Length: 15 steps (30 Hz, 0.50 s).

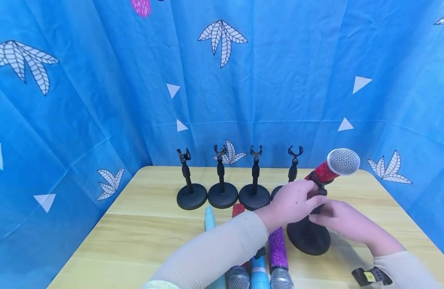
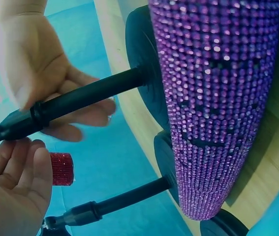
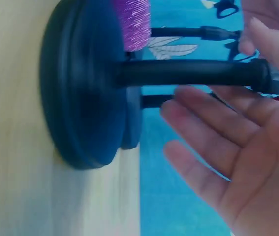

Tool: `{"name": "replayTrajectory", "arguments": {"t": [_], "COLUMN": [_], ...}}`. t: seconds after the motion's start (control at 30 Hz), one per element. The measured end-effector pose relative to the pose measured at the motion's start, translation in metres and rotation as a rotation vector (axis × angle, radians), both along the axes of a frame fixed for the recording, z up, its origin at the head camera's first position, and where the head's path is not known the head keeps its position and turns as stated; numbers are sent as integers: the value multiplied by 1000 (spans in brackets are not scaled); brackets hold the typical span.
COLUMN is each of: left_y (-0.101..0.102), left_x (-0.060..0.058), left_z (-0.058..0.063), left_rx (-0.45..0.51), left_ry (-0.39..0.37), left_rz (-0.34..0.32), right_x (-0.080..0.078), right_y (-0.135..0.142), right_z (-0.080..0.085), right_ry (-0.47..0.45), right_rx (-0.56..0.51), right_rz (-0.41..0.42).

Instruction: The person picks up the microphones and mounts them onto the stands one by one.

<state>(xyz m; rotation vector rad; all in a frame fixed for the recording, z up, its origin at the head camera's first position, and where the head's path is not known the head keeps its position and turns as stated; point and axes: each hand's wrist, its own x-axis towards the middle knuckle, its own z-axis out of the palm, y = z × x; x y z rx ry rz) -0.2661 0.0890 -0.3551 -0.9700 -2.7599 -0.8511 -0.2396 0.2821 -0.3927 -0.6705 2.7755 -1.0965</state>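
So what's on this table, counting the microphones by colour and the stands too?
Red microphones: 2
Light-blue microphones: 2
Purple microphone: 1
Black microphone stands: 5
Total: 10, though the left sleeve covers parts of some microphones.

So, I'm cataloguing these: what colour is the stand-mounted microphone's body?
The microphone body is glittery red, clearest in the head view.

In the head view, front stand [image 1: 308, 241], shaft mostly behind left hand [image 1: 294, 200] and right hand [image 1: 339, 220]
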Motion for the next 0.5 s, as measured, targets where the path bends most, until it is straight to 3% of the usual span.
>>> {"name": "replayTrajectory", "arguments": {"t": [0.17,0.37,0.5], "left_y": [0,1,0], "left_x": [0,3,4], "left_z": [5,7,7], "left_rx": [12,22,16], "left_ry": [-32,-78,-51], "left_rz": [27,57,54], "right_x": [2,6,8], "right_y": [-2,-5,-7], "right_z": [10,15,15], "right_ry": [91,97,104], "right_rx": [-2,-22,-60], "right_rz": [-99,-214,-250]}}
